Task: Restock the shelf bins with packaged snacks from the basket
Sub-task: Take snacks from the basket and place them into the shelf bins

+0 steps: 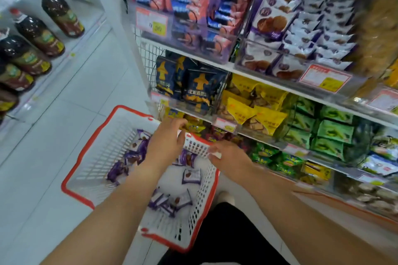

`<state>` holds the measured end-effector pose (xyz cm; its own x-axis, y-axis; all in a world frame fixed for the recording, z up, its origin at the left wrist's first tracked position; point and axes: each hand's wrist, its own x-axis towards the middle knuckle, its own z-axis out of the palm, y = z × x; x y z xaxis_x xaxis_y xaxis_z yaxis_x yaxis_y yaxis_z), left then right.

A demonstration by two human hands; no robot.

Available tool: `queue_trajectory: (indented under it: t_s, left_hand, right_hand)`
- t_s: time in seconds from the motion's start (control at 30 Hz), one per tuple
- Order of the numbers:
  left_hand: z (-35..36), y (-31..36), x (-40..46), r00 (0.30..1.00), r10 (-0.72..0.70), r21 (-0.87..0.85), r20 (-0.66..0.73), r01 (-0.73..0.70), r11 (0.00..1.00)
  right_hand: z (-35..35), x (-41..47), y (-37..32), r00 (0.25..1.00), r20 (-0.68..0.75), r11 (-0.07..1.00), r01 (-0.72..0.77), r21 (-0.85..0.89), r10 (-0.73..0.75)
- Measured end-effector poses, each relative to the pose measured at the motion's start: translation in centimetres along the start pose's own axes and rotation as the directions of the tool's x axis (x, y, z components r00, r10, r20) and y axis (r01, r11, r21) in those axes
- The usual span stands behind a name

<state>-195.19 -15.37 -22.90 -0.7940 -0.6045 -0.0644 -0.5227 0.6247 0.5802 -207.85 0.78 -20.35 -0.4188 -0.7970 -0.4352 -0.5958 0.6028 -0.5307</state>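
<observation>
Here the left hand (167, 140) reaches over the far rim of the basket (86, 157), fingers loosely extended toward the shelf, with nothing visibly held. The right hand (229, 155) is just beside it at the basket's far right rim, its fingertips (212, 154) pinching something small and white; blur keeps me from telling whether that is a packet or the rim itself.

The basket is white perforated plastic with a red rim, rectangular, sitting on the pale tiled floor (53, 114) against the shelving. Scattered across its bottom are small packaged snacks (190, 175), glossy purple-and-white wrappers with a brown cookie pictured; some lie under the left forearm.

To the right rise white shelves with clear plastic bins. The upper right bin (286, 66) holds similar purple-and-white cookie packets, touching and stacked. Beside it, the upper left bin holds blue and pink packets (189, 4), and its front carries a price tag (151, 21) reading 9.00. Below sit dark navy bags (198, 88) with an orange figure, then yellow bags (252, 105) and green packets (329, 129). The writing on them is too blurred to read.

On the left, dark bottles (38, 34) with red caps and green labels stand on a white shelf.
</observation>
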Motion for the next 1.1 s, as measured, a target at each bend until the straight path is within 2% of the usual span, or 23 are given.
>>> queue_trajectory:
  t_s: [0.03,0.07,0.17,0.27,0.3,0.4,0.5,0.57,0.63,0.77,0.8,0.83,0.87,0.9,0.93,0.97,1.03,1.1]
  left_hand:
    - [2.1,-2.2,-1.6,0.986,-0.122,-0.008,0.115,0.124,0.992]
    - [3.6,-3.4,-2.7,0.958,-0.198,0.003,0.208,0.201,0.98]
    - [9.2,-6.9,-5.0,0.857,-0.339,0.001,0.388,0.368,0.93]
    - [13.8,-8.7,-5.6,0.719,-0.514,-0.073,0.467,0.611,0.788]
    - [15.5,-9.4,-5.5,0.712,-0.531,-0.085,0.46,0.631,0.771]
    - [20.2,-10.9,-5.5,0.758,-0.433,0.0,0.489,0.496,0.868]
    - [23.9,-11.5,-6.0,0.803,-0.29,0.151,0.521,0.247,0.957]
    - [25.5,-11.7,-6.1,0.819,-0.207,0.269,0.536,0.067,0.961]
    - [26.3,-12.0,-6.1,0.835,-0.159,0.32,0.527,-0.022,0.947]
    - [25.9,-12.2,-6.0,0.852,-0.248,0.344,0.462,0.085,0.935]
    - [25.2,-12.0,-5.9,0.835,-0.321,0.273,0.447,0.215,0.938]
    - [24.6,-11.9,-5.7,0.79,-0.409,0.144,0.457,0.389,0.91]
    - [23.5,-11.4,-5.5,0.729,-0.473,-0.029,0.495,0.558,0.83]
    - [22.2,-10.6,-5.2,0.682,-0.488,-0.189,0.544,0.667,0.721]
    - [20.6,-9.6,-4.9,0.664,-0.481,-0.306,0.573,0.718,0.625]
    - [19.0,-8.6,-4.7,0.644,-0.492,-0.4,0.586,0.758,0.516]
    - [15.7,-6.4,-4.5,0.561,-0.525,-0.527,0.64,0.818,0.232]
    - [12.6,-4.5,-4.7,0.551,-0.478,-0.609,0.684,0.792,0.041]
  right_hand:
    - [1.8,0.3,0.9,0.995,0.075,0.995,-0.065,-0.075,0.07]
    - [2.6,0.2,1.5,0.99,0.083,0.986,-0.101,-0.133,0.113]
    - [5.3,0.8,2.8,0.98,0.092,0.968,-0.156,-0.199,0.177]
    - [6.1,1.5,3.9,0.965,0.169,0.969,-0.168,-0.181,0.199]
    - [6.2,1.8,4.4,0.968,0.167,0.973,-0.161,-0.167,0.188]
    - [6.2,2.4,5.8,0.978,0.123,0.984,-0.161,-0.082,0.171]
    - [6.9,2.6,7.1,0.987,0.059,0.989,-0.147,-0.034,0.149]
    - [7.5,2.5,7.7,0.994,-0.007,0.994,-0.109,0.004,0.109]
    - [7.9,2.3,8.0,0.996,-0.034,0.996,-0.085,0.037,0.086]
    - [7.8,2.4,8.2,0.996,-0.032,0.993,-0.079,0.083,0.082]
    - [7.7,2.4,8.1,0.996,-0.024,0.993,-0.08,0.09,0.082]
    - [7.5,2.3,8.1,0.996,-0.003,0.993,-0.085,0.087,0.085]
    - [7.2,2.3,8.0,0.995,0.027,0.992,-0.093,0.08,0.091]
    - [7.0,2.3,8.0,0.993,0.061,0.992,-0.106,0.074,0.101]
    - [6.7,2.4,8.0,0.99,0.09,0.991,-0.116,0.07,0.11]
    - [6.3,2.5,7.9,0.986,0.117,0.99,-0.125,0.072,0.116]
    - [5.4,2.5,7.5,0.98,0.159,0.983,-0.139,0.116,0.12]
    - [4.0,2.2,6.5,0.973,0.185,0.966,-0.172,0.195,0.136]
